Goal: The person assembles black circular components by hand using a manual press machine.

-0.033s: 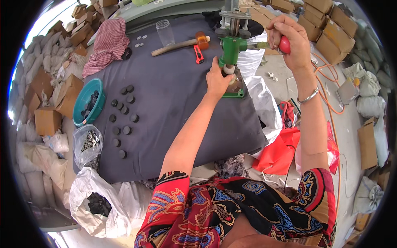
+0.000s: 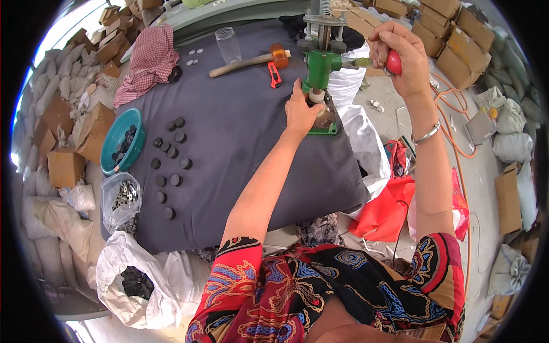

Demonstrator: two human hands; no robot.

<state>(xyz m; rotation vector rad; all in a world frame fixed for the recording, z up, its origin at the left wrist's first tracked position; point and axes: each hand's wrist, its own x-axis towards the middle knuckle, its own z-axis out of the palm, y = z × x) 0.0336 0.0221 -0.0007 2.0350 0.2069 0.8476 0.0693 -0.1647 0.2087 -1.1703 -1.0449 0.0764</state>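
R hand [image 2: 407, 62] w/ red knob [image 2: 393, 63]

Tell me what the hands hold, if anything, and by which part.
The right hand holds the lever at its red knob. The left hand is at the green press; its grip cannot be told.

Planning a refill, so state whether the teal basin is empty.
Not empty: black pieces lie inside the teal basin, with bare teal showing beside them.
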